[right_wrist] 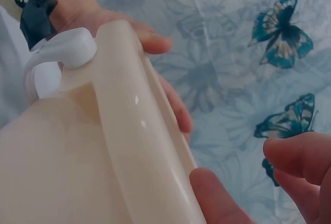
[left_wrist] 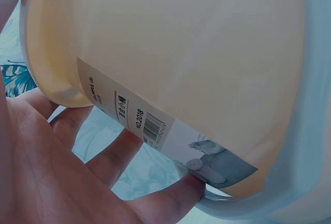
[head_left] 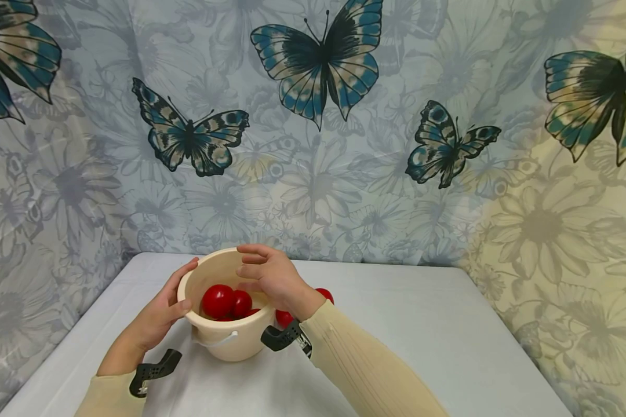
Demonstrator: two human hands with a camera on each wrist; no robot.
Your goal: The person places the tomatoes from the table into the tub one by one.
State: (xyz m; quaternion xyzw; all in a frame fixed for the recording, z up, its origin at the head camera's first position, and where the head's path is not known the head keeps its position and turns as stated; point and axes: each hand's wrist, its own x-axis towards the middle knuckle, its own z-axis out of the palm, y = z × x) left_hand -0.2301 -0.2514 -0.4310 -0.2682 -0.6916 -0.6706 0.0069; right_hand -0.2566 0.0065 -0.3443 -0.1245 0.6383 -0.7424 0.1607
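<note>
A cream bucket (head_left: 236,341) with a white handle (head_left: 216,341) stands on the table, its mouth tilted toward the head camera. Inside lie several glossy red balls (head_left: 218,301). My left hand (head_left: 156,315) holds the bucket's left side, thumb over the rim and fingers along the outer wall. In the left wrist view, those fingers (left_wrist: 170,198) press near a printed label (left_wrist: 160,131). Over the right part of the mouth is my right hand (head_left: 276,278), its fingers loosely bent and nothing between them. The right wrist view shows one fingertip (right_wrist: 207,182) at the rim.
Right of the bucket, partly hidden by the right hand and wrist, are red balls (head_left: 283,318) on the white-covered table (head_left: 396,324). A patterned butterfly cloth (head_left: 318,191) rises behind the table's far edge. Each wrist carries a black camera mount (head_left: 153,370).
</note>
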